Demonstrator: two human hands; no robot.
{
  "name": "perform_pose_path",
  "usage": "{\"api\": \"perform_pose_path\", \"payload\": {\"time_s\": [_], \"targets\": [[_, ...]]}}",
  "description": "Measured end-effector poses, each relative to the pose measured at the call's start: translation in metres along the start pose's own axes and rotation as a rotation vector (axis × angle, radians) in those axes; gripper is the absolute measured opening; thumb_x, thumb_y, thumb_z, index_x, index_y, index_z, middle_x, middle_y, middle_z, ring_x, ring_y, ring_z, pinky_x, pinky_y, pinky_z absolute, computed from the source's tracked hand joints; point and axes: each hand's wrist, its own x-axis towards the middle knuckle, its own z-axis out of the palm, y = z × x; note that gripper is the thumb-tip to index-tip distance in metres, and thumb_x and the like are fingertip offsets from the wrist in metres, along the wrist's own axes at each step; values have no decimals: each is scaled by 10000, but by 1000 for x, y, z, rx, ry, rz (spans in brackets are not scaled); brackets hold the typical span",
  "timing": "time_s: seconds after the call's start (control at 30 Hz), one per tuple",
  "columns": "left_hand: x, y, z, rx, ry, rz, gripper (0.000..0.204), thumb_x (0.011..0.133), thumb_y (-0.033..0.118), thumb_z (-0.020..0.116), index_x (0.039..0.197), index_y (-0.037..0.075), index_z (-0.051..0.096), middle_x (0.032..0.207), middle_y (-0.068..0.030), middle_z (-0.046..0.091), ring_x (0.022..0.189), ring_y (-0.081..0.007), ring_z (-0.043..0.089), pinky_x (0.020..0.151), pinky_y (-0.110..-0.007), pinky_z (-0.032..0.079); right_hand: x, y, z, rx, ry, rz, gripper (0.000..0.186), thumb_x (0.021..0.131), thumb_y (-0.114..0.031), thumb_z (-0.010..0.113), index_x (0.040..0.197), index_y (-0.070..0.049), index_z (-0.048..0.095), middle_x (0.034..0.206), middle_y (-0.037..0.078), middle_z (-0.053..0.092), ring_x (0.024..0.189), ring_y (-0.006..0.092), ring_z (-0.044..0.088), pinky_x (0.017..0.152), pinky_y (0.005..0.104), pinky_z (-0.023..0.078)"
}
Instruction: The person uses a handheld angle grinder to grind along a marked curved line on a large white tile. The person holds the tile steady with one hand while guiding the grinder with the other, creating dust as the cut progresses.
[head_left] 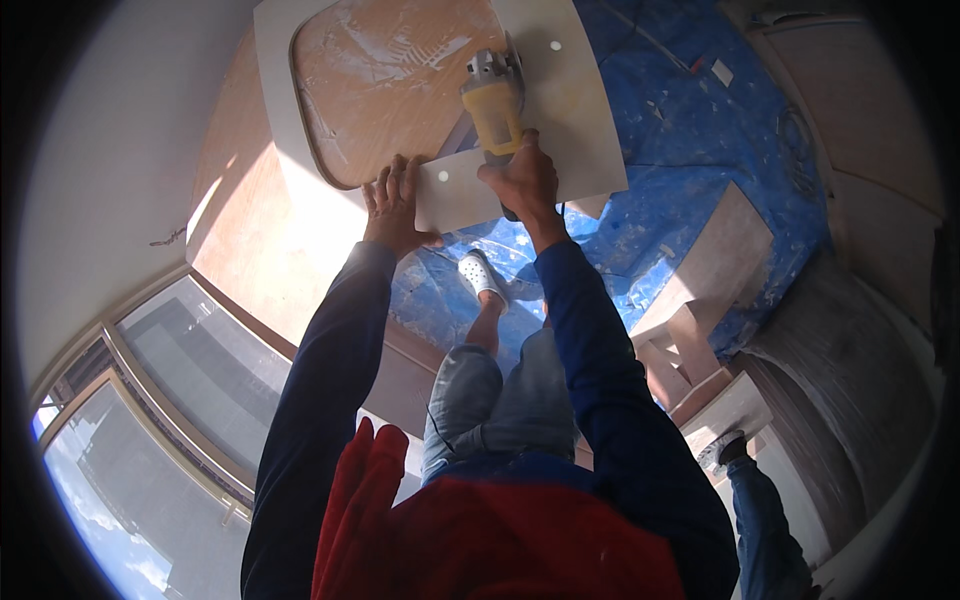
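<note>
A white panel (580,130) with a large rounded-corner cutout lies in front of me at the top of the view. My right hand (527,180) is wrapped round the rear of a yellow and grey angle grinder (493,108), whose head points away from me. The grinder is over the strip of panel to the right of the cutout; its disc is mostly hidden. My left hand (396,207) lies on the panel's near edge, left of the grinder, fingers spread and stretched toward the cutout's corner, thumb out along the edge. Through the cutout shows a dusty wooden board (380,70).
Blue sheeting (690,130) spattered with white covers the floor. Offcuts, including a pale board (715,260), lie to the right. At lower left is a sliding window (200,340). Another person's leg (765,520) shows at lower right. A bright sunlit board (270,240) is on the left.
</note>
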Motion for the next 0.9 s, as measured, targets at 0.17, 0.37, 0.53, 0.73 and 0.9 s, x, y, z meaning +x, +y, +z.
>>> {"api": "perform_pose_path", "payload": {"time_s": [0.17,0.37,0.53,0.73,0.9], "targets": [[0,1,-1,2,-7,-5,1614,568,426,1079,1778,151,47,1826,-230,110,1686,-462,93,1336,-705,107,1,0,0,-25,-3,6,807,717,-297,853,1365,55,526,1217,349,740,1151,528,724,1032,535,576],[0,0,0,-1,2,-1,1616,565,425,1080,1778,154,47,1827,-227,106,1686,-461,94,1336,-707,107,0,-1,-1,-9,-6,9,797,721,-296,855,1361,53,531,1210,338,746,1150,522,727,1027,530,579],[0,-1,1,0,0,0,1615,563,432,1079,1778,155,52,1827,-227,106,1684,-462,99,1333,-710,109,-2,0,0,-24,13,0,792,724,-296,859,1359,48,535,1206,329,751,1148,517,729,1024,530,580],[1,0,1,4,2,-4,1609,567,422,1078,1778,153,53,1828,-225,104,1685,-461,96,1335,-706,102,-1,1,1,-33,11,1,797,723,-301,863,1362,45,536,1209,330,750,1152,517,727,1026,531,577],[1,1,0,-5,-12,-13,1609,569,411,1079,1777,153,49,1830,-221,98,1688,-459,86,1338,-701,95,-1,1,0,-15,-3,12,799,724,-298,863,1367,45,535,1214,329,749,1156,519,725,1033,529,574]]}}
